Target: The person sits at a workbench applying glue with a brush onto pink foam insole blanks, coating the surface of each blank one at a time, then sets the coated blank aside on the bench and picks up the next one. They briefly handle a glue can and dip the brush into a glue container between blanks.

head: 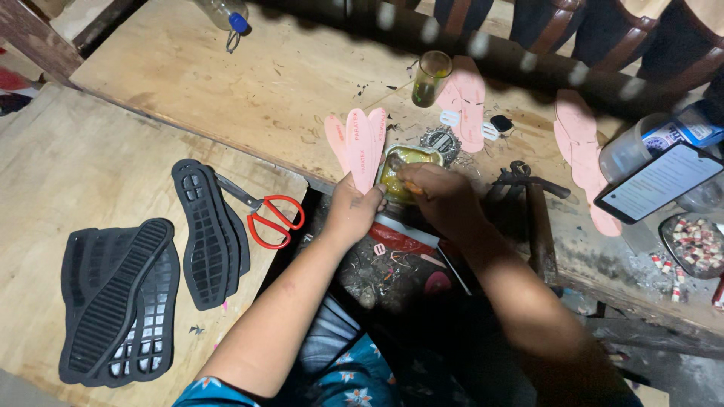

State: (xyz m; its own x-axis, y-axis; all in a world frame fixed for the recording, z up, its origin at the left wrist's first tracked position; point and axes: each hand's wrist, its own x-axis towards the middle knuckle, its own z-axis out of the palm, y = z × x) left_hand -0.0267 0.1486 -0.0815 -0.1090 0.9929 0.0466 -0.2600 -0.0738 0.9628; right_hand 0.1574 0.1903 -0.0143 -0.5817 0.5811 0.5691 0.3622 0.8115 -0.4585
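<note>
The left hand is closed around the lower ends of a fan of pink insoles, which stand up from the fist toward twelve o'clock; the right hand sits just at its three o'clock, fingers pinched together on a thin stick or brush handle whose working end dips into a small tin of yellowish glue; the tin lies between the two hands, touching the insoles' right edge, and how much of the tool is in the glue cannot be told.

At nine o'clock from the left hand, red-handled scissors lie on the wooden board, their blades reaching under a black rubber sole lying tread up; further toward eight o'clock a stack of black soles lies near the board's edge.

At twelve o'clock from the tin stands a glass with yellow-green liquid, with more pink insoles just beside it; at three o'clock of the right hand lies a hammer, and beyond it another pair of pink insoles, a phone with a lit screen, and a dish of small red and white pieces.
</note>
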